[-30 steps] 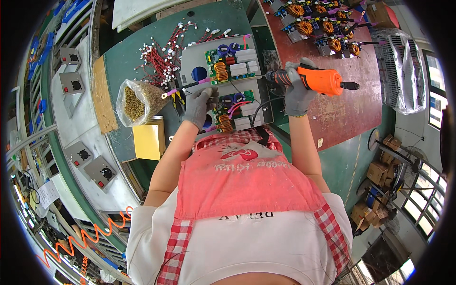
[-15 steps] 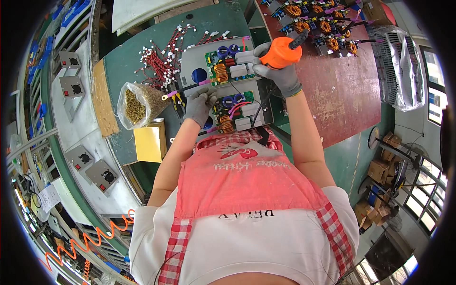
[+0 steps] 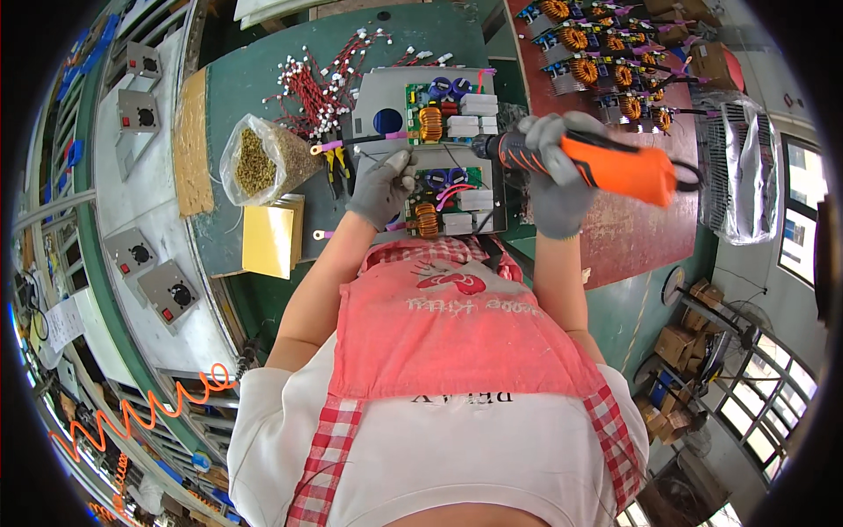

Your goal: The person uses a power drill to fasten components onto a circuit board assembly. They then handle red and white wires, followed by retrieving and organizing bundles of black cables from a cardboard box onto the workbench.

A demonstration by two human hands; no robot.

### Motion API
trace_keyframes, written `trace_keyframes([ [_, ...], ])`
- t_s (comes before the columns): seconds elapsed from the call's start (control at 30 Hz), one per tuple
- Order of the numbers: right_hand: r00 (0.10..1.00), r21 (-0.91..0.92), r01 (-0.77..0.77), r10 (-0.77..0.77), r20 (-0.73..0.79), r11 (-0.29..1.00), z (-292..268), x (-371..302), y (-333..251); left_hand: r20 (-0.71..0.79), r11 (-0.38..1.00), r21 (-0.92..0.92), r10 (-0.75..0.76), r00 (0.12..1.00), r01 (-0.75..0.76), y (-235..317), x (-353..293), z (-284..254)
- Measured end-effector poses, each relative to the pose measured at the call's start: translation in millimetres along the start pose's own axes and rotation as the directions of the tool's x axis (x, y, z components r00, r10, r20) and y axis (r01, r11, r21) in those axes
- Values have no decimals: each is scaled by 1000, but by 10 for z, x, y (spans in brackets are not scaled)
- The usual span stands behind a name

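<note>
Looking down, we see the green table [image 3: 255, 70] across the middle and left, and a reddish tabletop [image 3: 637, 228] on the far right. Our left forearm slants rightward, the right one runs nearly straight ahead. Right of centre we hold the orange driver [image 3: 619, 167] level, nose pointing left; we cannot tell whether its tip touches anything. Two grey metal plates [image 3: 373, 97] lie one beyond the other, each bearing a green circuit board [image 3: 417, 97], left of that nose. Our right hand [image 3: 560, 180] rises from the near side, fingers clamped round the driver's dark grip. Our left hand [image 3: 385, 189] bends beside the near board's left end, fingers curled, thumb and fingertips close together; we cannot tell if they pinch something. Yellow-handled pliers [image 3: 335, 162] lie just left of it.
</note>
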State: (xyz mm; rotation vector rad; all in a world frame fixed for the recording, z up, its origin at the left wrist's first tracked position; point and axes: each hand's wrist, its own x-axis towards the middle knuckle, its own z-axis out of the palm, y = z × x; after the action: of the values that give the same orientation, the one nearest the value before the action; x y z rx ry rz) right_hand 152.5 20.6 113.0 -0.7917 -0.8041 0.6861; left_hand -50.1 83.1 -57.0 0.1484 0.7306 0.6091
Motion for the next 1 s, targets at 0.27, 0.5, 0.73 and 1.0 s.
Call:
trace_keyframes([
  [0.27,979,79,62,-76,191,995,217,-171,-42,100,936,-276,-197,975,217,44,-79,188],
  [0.5,986,60,45,-54,155,997,250,-197,-11,154,909,-322,-226,962,265,76,-84,124],
  [0.73,990,59,29,-36,134,998,255,-176,37,128,903,-347,-220,967,251,160,-149,193],
  [1.0,990,46,-17,10,140,999,291,-147,145,208,876,-378,-234,950,299,163,-62,5],
])
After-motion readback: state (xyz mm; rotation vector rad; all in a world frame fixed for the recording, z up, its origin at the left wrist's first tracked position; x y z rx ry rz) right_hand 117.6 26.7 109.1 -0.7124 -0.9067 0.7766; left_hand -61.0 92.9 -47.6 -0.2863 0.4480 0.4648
